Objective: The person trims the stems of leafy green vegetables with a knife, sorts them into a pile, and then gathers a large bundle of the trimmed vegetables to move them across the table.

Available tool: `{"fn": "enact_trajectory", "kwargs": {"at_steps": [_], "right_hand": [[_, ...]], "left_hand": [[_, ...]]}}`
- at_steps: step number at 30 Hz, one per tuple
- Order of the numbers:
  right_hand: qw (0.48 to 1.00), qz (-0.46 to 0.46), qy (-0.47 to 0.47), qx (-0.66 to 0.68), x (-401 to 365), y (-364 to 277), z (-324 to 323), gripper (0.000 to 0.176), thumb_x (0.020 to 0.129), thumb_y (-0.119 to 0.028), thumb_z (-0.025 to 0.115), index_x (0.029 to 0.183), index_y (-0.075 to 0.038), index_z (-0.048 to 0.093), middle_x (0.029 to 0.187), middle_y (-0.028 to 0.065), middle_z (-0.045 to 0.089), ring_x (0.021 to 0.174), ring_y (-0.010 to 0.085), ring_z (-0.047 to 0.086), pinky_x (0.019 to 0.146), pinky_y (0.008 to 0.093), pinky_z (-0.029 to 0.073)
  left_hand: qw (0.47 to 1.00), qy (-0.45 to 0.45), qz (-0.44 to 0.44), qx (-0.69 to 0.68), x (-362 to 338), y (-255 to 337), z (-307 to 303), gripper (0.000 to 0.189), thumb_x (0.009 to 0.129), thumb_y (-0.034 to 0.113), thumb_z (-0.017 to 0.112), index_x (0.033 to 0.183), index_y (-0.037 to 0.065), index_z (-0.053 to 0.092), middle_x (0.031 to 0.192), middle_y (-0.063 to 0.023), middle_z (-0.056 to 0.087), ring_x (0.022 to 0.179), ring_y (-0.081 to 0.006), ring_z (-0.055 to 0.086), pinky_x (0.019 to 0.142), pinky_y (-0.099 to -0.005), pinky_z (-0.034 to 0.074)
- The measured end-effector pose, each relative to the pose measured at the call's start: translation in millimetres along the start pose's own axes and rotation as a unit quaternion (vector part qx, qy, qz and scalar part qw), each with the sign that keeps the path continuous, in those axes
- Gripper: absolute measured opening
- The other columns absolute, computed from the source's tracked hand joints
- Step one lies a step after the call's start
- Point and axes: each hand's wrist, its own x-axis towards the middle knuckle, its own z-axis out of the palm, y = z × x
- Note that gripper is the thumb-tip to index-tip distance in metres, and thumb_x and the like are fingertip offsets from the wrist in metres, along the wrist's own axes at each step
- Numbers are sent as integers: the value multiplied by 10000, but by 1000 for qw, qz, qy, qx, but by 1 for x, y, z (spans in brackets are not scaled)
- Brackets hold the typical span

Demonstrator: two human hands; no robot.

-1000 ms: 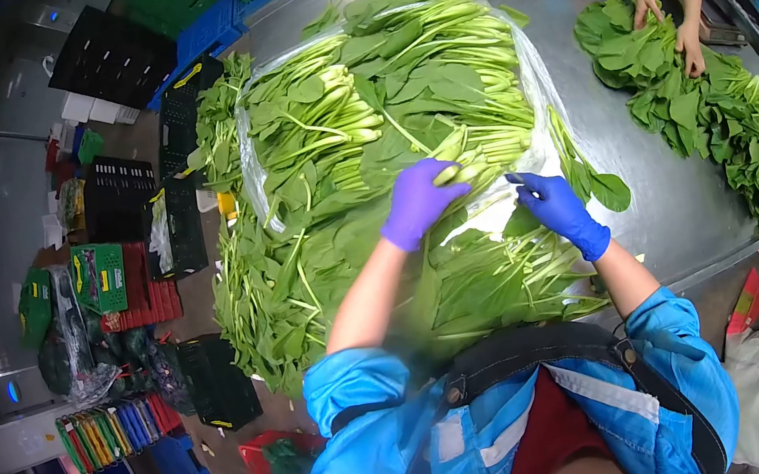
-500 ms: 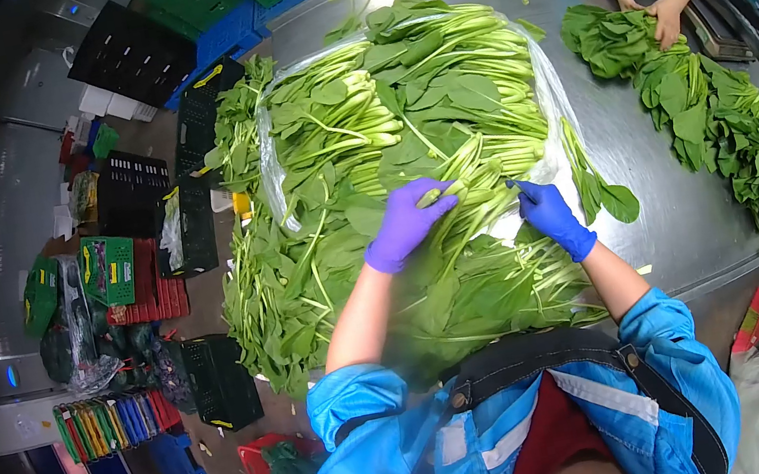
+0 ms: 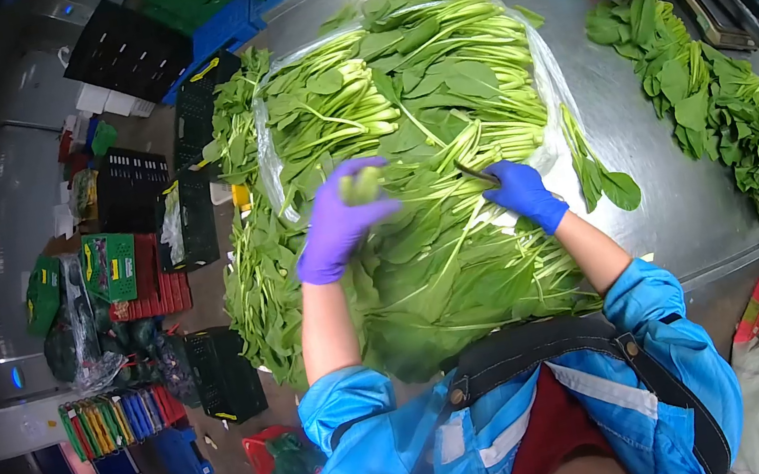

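Currently, left hand (image 3: 337,226), centre-left of frame, is closed around a stalk bunch (image 3: 362,185) over the greens pile (image 3: 416,98). Right hand (image 3: 519,194), centre, grips a thin dark tool (image 3: 475,173) against the pile on the steel table (image 3: 669,206).

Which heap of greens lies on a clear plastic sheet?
The large middle heap; clear plastic shows at its edges. The right heap lies directly on the steel table.

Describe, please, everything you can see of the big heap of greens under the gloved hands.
The heap of greens is loose leafy stalks, dark leaves on pale stems, lying flat in overlapping layers. It rests on a clear plastic sheet on the steel table and spills over its left edge. The left hand holds a stalk above it; the right hand touches it.
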Motion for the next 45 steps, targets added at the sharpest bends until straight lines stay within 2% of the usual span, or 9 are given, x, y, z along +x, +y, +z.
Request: {"fn": "enact_trajectory", "kwargs": {"at_steps": [6, 8, 12, 14, 15, 19, 26, 31, 45], "right_hand": [[994, 3, -23, 106, -6, -14, -22, 344, 692, -305, 744, 913, -49, 674, 759, 167, 626, 704, 327, 607, 644, 388, 477], [993, -33, 5, 112, -13, -13, -30, 352, 699, -307, 760, 912, -37, 681, 733, 143, 643, 609, 257, 598, 585, 346, 463], [979, 21, -77, 187, -26, -65, -96, 331, 782, -218, 713, 1052, -33, 658, 760, 67, 654, 595, 86, 532, 587, 244, 454], [940, 78, 10, 332, -27, -71, -102, 349, 824, -198, 669, 1136, -50, 620, 740, 62, 644, 587, 105, 547, 582, 258, 461], [958, -86, 104, 253, -24, -53, -84, 360, 837, -110, 608, 1196, -87, 586, 738, 98, 651, 591, 170, 594, 581, 286, 474], [991, -100, 45, 78, -28, -66, -79, 552, 695, -16, 551, 1226, -167, 557, 786, 167, 642, 674, 354, 614, 610, 388, 489], [998, -58, 13, 39, -22, -38, -69, 498, 696, -7, 559, 1176, -132, 592, 777, 157, 651, 688, 359, 621, 622, 409, 493], [963, -56, -32, 262, -46, -80, -99, 445, 800, -135, 665, 1236, -153, 575, 751, -14, 613, 489, 19, 346, 464, 201, 331], [925, 42, -108, 361, -90, -69, -65, 257, 844, -71, 566, 1089, -75, 647, 586, -46, 484, 517, 34, 406, 522, 202, 411]], "left_hand": [[919, -29, 179, 349, 22, -69, 72, 189, 703, 174, 676, 857, 69, 645, 990, -143, 629, 875, -321, 601, 769, -397, 480], [840, -43, 362, 403, 29, -79, 83, 165, 694, 172, 680, 815, 66, 646, 1032, -141, 618, 930, -343, 581, 812, -416, 465], [875, -121, 348, 313, 34, -70, 89, 173, 672, 182, 703, 788, 65, 650, 1051, -154, 618, 942, -359, 576, 830, -428, 461], [928, -70, 253, 264, 31, -67, 83, 213, 645, 185, 737, 800, 66, 653, 1063, -169, 612, 942, -352, 578, 829, -414, 466], [936, -26, 248, 247, 29, -64, 82, 246, 630, 186, 762, 819, 67, 659, 1052, -177, 612, 941, -353, 582, 828, -397, 472], [948, -32, 228, 221, 21, -52, 81, 258, 636, 178, 765, 835, 56, 655, 1036, -168, 615, 932, -332, 592, 816, -374, 477], [962, -66, 201, 173, 3, -38, 70, 258, 627, 159, 767, 813, 36, 638, 1014, -160, 618, 918, -303, 605, 815, -351, 475], [946, -34, 217, 240, -7, -54, 71, 248, 633, 152, 758, 824, 41, 644, 1004, -159, 623, 908, -312, 610, 797, -362, 487], [966, -164, 137, 147, -13, -79, 96, 316, 666, 111, 763, 944, 39, 631, 948, -94, 656, 829, -220, 625, 754, -320, 489]]}}
